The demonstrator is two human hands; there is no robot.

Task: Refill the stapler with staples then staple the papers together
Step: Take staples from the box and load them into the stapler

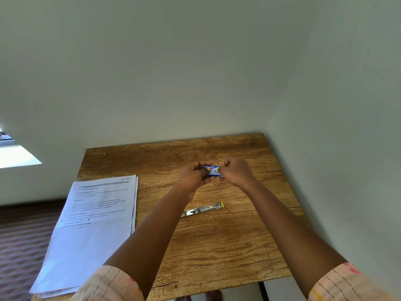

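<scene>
Above the far half of the desk point(217, 246), the left hand point(193, 177) and right hand point(237, 171) both pinch a small blue staple box point(213, 171), seemingly at its ends. Nearer lies the metal stapler point(202, 209); the papers point(93, 224) lie left.

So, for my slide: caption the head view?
Both hands hold a small blue staple box above a silver stapler.

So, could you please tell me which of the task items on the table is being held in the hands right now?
The small blue staple box, gripped by the left hand and right hand; the stapler and papers lie untouched.
</scene>
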